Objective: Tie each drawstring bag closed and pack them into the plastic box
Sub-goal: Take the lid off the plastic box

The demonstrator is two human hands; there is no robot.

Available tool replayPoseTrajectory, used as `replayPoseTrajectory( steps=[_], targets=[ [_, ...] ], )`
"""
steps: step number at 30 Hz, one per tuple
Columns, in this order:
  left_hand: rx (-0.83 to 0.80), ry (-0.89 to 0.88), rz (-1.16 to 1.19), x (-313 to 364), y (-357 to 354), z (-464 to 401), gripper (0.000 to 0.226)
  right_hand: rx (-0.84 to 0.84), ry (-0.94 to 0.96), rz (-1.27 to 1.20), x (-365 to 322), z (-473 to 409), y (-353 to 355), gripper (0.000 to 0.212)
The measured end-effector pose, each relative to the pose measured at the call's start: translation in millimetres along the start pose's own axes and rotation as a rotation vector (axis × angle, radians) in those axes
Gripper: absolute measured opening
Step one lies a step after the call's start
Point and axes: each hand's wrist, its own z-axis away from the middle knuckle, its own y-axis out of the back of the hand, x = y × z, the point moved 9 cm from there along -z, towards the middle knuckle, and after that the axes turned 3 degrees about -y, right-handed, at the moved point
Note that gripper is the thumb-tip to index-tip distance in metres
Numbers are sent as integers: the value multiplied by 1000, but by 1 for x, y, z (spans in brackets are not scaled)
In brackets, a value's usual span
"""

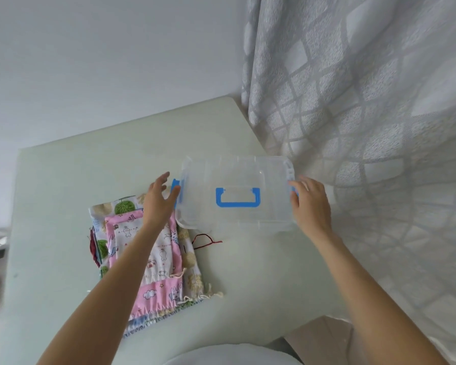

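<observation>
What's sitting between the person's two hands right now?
The head view shows the clear plastic box, lid on, with its blue handle on top. The left hand is at its left clasp, the right hand at its right end.

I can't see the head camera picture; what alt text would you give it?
A person's left hand and right hand reach to the two short ends of a clear plastic box with its lid on, blue handle and blue latches, on a pale green table. A stack of flat patterned drawstring bags lies left of the box; a grey curtain hangs at right.
</observation>
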Motion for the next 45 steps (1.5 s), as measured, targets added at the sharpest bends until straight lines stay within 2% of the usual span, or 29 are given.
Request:
replayPoseTrajectory(
  steps=[2,4,6,9,14,17,20,22,24,26,35,41,45],
  targets=[
    [20,-105,-109,6,9,8,47,22,215,-64,-36,13,-2,27],
    [-63,-97,-72,4,4,18,54,-121,413,-62,-69,31,-23,38],
    [-197,-30,-8,-2,-6,30,69,-235,516,32,-89,47,-46,52],
    [-304,-4,-56,-5,-16,43,78,-266,467,30,-96,48,-53,51],
    [-255,47,70,0,-10,49,58,-230,455,-114,-99,41,-30,40],
    [-203,66,83,-1,-7,45,59,-204,450,-163,-105,34,-11,28],
    [-157,94,130,-3,-5,40,71,-103,460,-136,-111,17,8,25],
    [-158,63,18,-1,-5,35,64,-68,425,-143,-110,-6,16,25],
    [-139,33,-143,1,-5,28,45,-91,406,-114,-111,-31,14,24],
    [-102,23,-205,4,-4,18,41,-134,397,-98,-118,-61,4,24],
    [-122,-28,-181,11,-13,-14,43,-286,375,7,-151,-159,-83,26],
    [-135,12,-81,-1,-9,-6,38,-351,363,36,-143,-169,-126,29],
    [-117,9,-66,-1,-8,-5,38,-455,339,-97,-139,-152,-131,30]
  ],
)
